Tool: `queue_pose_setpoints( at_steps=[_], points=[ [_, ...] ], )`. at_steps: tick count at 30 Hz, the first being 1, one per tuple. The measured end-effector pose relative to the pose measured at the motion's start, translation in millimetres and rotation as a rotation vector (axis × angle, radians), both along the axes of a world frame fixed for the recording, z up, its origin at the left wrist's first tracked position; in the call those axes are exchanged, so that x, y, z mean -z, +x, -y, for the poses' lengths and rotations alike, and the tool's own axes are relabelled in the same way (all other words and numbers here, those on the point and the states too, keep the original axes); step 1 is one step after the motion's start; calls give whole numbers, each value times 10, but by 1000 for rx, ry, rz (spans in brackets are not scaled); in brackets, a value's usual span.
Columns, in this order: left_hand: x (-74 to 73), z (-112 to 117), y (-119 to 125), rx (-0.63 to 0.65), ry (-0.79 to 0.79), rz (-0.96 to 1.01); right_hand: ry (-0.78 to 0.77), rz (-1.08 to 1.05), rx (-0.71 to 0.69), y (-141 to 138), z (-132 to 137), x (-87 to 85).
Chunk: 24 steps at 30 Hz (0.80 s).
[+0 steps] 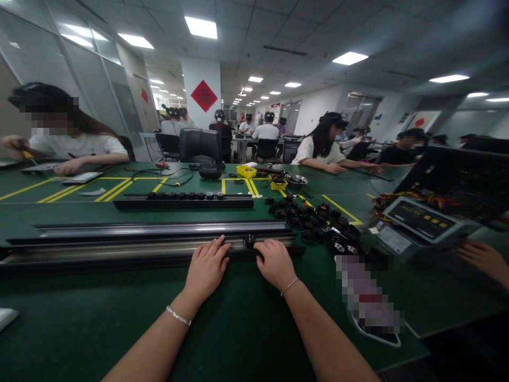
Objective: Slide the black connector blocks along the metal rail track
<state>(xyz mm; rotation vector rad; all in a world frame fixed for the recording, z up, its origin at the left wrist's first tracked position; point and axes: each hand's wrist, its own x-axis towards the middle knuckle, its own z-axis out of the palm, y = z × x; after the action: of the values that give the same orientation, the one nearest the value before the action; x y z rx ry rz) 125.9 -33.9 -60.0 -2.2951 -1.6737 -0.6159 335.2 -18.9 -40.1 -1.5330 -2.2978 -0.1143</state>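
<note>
My left hand (205,269) rests flat over the near edge of a long black metal rail (119,251), fingers stretched out. A small round black part (249,241) sits in the channel of this rail, between my two hands. At its right side my right hand (276,261) lies over the rail with fingers together and bent, the fingertips against the part. Behind runs a second rail (159,229) with a shiny inner face. Right of the rails spreads a heap of small black parts (314,220).
A farther black rail (183,203) carries a row of black parts. Yellow trays (246,171) and a metal bowl (296,179) stand behind. At right are a power supply unit (421,220), a bagged item (369,297) and another person's hand (485,260). Co-workers sit across the green table (139,323).
</note>
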Motion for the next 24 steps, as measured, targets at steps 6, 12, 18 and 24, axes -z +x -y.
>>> queue_pose_setpoints(
  at_steps=[6,12,18,24],
  points=[
    [-11,2,1,-2,4,0,2,-17,25,75,-18,-12],
    [-8,-24,-14,-18,-12,-23,-18,-76,-1,106,-41,41],
    [-2,-43,-41,-27,-23,-27,6,-102,-23,96,-66,119],
    [1,-26,-119,-46,-17,-21,40,-117,-55,21,-78,162]
  ],
)
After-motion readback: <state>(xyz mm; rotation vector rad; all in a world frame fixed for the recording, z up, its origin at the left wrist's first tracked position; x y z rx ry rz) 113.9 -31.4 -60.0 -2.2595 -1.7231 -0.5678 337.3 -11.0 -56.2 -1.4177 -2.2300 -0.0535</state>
